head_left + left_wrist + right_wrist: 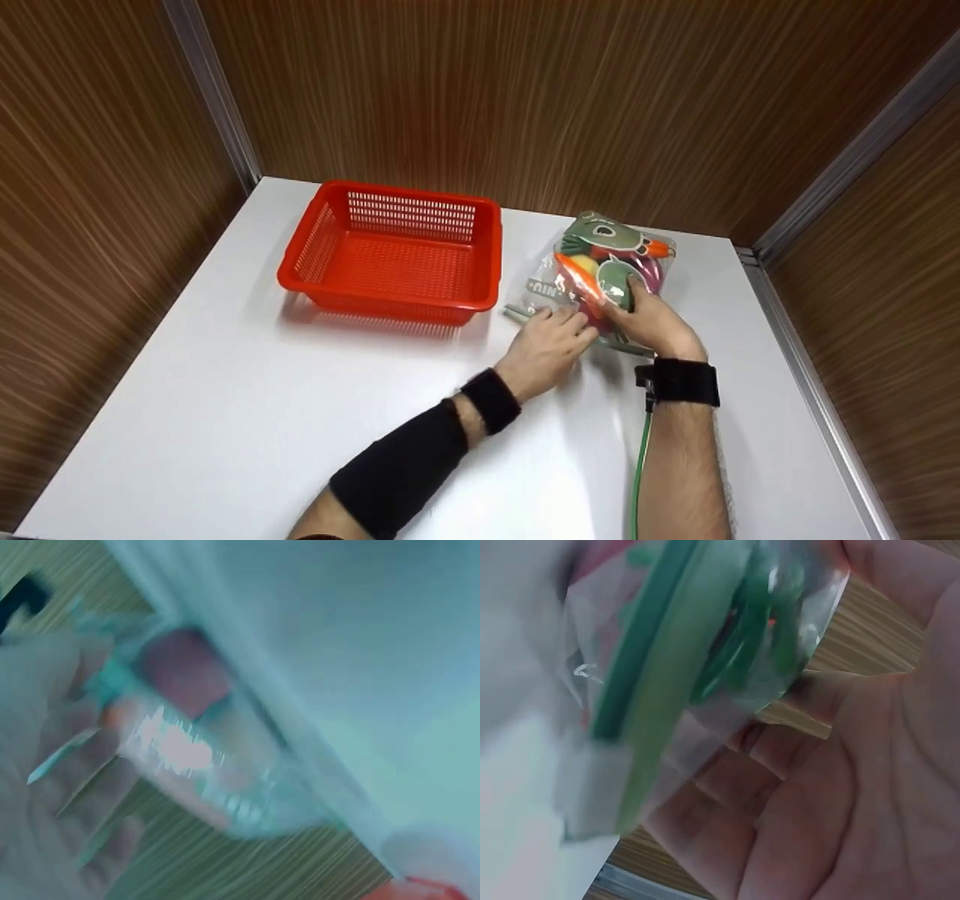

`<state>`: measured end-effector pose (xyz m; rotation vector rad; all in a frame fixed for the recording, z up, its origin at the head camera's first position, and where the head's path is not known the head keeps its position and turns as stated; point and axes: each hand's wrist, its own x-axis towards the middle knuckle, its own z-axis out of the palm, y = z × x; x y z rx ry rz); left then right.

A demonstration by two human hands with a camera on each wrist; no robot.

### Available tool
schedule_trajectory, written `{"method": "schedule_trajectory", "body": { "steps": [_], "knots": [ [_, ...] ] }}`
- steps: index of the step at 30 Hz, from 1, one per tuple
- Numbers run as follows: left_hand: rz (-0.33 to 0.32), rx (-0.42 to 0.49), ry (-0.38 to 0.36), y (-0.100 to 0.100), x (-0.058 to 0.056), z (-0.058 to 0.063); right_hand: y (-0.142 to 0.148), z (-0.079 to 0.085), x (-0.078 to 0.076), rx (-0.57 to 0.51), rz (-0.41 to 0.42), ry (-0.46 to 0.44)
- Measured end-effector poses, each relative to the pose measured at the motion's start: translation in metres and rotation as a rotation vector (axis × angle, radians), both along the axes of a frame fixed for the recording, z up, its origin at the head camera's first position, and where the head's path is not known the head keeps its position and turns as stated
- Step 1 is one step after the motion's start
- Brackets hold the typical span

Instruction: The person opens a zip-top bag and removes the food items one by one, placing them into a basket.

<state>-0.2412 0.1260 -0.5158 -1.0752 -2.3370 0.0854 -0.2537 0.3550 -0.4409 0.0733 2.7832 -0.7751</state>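
Observation:
A clear plastic bag with green printing [616, 279] lies at a slant on the right of the white table. Through it show an orange carrot-shaped piece [576, 271], a yellow piece and a purple one. The right hand [654, 321] grips the bag's near right side, thumb on top and fingers underneath. At the near left edge, the left hand [546, 346] touches the bag with its fingers loosely extended. The left wrist view is blurred, with the bag [247, 802] beside those fingers. Close up in the right wrist view is the bag's green edge strip [664, 652].
A red perforated plastic basket [405, 300] stands left of the bag on the white table [247, 420]. Wood-grain panels [465, 97] close off the back and both sides. A green cable [641, 465] runs along the right forearm from the wristband.

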Motion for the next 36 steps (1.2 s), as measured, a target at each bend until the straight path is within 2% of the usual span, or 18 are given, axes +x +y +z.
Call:
{"method": "schedule_trajectory", "body": {
  "steps": [2,7,14,20,24,26,31,36],
  "knots": [
    [0.035,-0.004,0.048,0.01,-0.006,-0.005,-0.002,0.0,-0.002,0.019,0.01,0.013],
    [0.093,0.044,0.051,0.022,-0.019,-0.007,-0.006,0.002,-0.002,0.01,0.028,0.014],
    [0.122,0.128,0.031,0.02,-0.021,0.0,-0.009,0.016,0.007,-0.03,0.056,0.008],
    [0.104,0.221,-0.057,0.013,-0.017,0.024,-0.015,0.042,0.032,-0.028,0.06,0.071],
    [0.05,0.288,-0.092,0.01,-0.01,0.043,-0.017,0.059,0.051,-0.039,0.089,0.107],
    [0.012,0.312,-0.093,0.009,-0.006,0.052,-0.018,0.064,0.057,-0.002,0.102,0.14],
    [-0.065,0.362,-0.063,0.006,0.004,0.07,-0.016,0.071,0.063,0.082,0.087,0.257],
    [-0.088,0.381,-0.05,0.003,0.01,0.081,-0.015,0.07,0.06,0.139,0.096,0.411]
  ]
}}
